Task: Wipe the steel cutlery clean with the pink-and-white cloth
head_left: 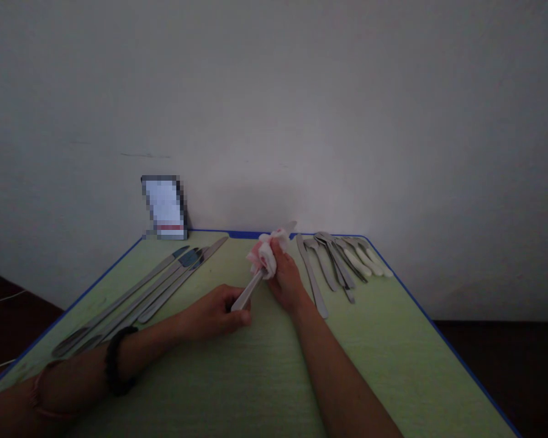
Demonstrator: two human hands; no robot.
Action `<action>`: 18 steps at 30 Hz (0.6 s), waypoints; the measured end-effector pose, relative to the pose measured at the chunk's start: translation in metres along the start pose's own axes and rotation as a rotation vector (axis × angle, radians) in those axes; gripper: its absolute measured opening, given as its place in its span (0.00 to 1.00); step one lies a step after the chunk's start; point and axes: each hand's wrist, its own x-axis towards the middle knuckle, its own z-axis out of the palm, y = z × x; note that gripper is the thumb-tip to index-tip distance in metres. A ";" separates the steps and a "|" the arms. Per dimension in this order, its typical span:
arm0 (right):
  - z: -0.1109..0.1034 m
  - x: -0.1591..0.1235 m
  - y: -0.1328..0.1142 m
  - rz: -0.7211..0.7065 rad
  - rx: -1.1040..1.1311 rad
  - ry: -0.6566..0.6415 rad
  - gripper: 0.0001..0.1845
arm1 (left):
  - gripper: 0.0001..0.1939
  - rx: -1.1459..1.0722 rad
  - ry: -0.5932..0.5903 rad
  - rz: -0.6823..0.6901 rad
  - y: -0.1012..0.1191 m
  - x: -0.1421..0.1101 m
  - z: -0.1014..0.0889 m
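My left hand [221, 311] is closed around the handle end of a table knife [248, 292], held at a slant above the table. Around the knife's middle wraps a crumpled white and pink cloth [263, 255], which could be a paper tissue. My right hand [285, 272] grips that cloth from the right side, its fingers partly hidden behind it. The knife's blade tip pokes out past the cloth toward the wall. To the left lie several long metal knives [182, 281], side by side at a slant.
Several pieces of cutlery [335, 258], some with white handles, lie together at the right rear. A lit phone or tablet [167, 207], blurred, leans against the wall [274, 121] at the back left. The pale green table [256, 377] has a blue edge.
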 end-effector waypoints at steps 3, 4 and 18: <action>-0.001 -0.001 0.001 0.038 -0.015 -0.018 0.17 | 0.24 -0.020 -0.001 -0.025 -0.001 0.000 0.000; -0.001 -0.001 0.002 0.038 -0.017 -0.016 0.17 | 0.24 -0.030 -0.010 -0.028 0.000 -0.001 0.000; -0.001 -0.001 0.001 0.016 0.014 -0.064 0.22 | 0.22 -0.531 -0.069 -0.096 -0.022 0.009 -0.005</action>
